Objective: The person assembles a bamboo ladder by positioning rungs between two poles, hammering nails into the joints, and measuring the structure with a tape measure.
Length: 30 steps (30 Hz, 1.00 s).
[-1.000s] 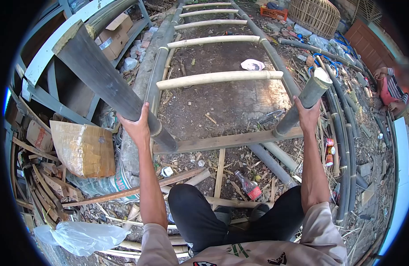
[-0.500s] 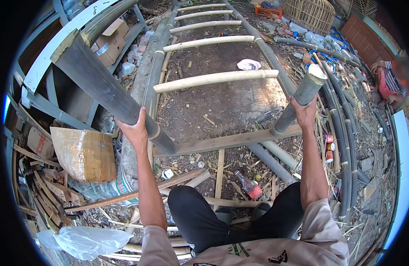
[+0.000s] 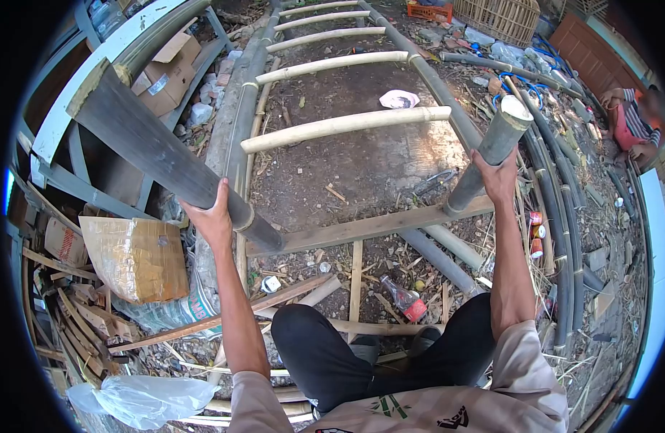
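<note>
"How many hands and posts?"

"Two bare hands, well apart. The left hand point(image 3: 211, 215) is clamped round the left bamboo post point(image 3: 152, 150); the right hand point(image 3: 497, 177) grips the right bamboo post point(image 3: 500, 137). One red-labelled bottle point(image 3: 401, 296) lies on the ground between the posts' lower ends and the feet."

"And beyond?"

"One wooden plank point(image 3: 368, 229), with a post's lower end near each of its ends. Then two bamboo rails point(image 3: 433, 83) joined by five pale bamboo rungs point(image 3: 347, 125), and farthest, one woven basket point(image 3: 497, 18)."

"Anything different from a second ago?"

"Both hands keep their hold. The view has tipped slightly, and the left post's upper end sits farther left and lower in it."

"How do the posts look?"

"Dark grey-green and thick, with pale cut upper ends. Both slant outward in view; I can't tell whether they touch the plank."
</note>
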Available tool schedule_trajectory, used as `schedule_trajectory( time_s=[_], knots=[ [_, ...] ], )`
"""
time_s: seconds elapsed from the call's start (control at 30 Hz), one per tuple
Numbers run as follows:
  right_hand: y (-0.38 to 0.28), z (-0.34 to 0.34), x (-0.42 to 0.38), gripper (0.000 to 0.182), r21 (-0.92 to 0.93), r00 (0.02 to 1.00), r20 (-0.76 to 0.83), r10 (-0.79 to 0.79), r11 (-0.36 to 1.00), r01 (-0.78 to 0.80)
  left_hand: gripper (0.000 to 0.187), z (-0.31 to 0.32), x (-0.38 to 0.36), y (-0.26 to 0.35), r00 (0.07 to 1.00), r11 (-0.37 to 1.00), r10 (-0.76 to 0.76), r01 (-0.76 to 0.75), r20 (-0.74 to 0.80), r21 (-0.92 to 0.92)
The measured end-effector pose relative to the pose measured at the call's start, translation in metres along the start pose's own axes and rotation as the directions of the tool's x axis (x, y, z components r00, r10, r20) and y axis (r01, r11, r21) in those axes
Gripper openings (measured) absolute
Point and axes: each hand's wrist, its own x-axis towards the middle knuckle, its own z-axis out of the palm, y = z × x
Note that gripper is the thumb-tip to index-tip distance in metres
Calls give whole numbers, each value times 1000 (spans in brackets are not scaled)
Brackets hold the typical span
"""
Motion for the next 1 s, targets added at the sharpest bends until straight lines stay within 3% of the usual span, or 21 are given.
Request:
schedule_trajectory(
  time_s=[0.3,0.5,0.77,1.0],
  knots=[
    [-13,0,-2,86,69,999,34,-19,997,17,78,3,-2,-1,999,998,54,-54,5,-15],
    [-15,1,-5,88,55,1000,16,-13,998,12,77,2,-4,7,1000,999,-28,28,1,-23],
    [-16,1,-8,92,19,1000,7,4,1000,-4,80,3,-4,5,1000,999,-18,18,-14,-34],
    [-14,-1,-7,80,86,1000,19,-7,996,6,82,0,-3,-3,1000,1000,-18,17,-9,-13]
  ],
)
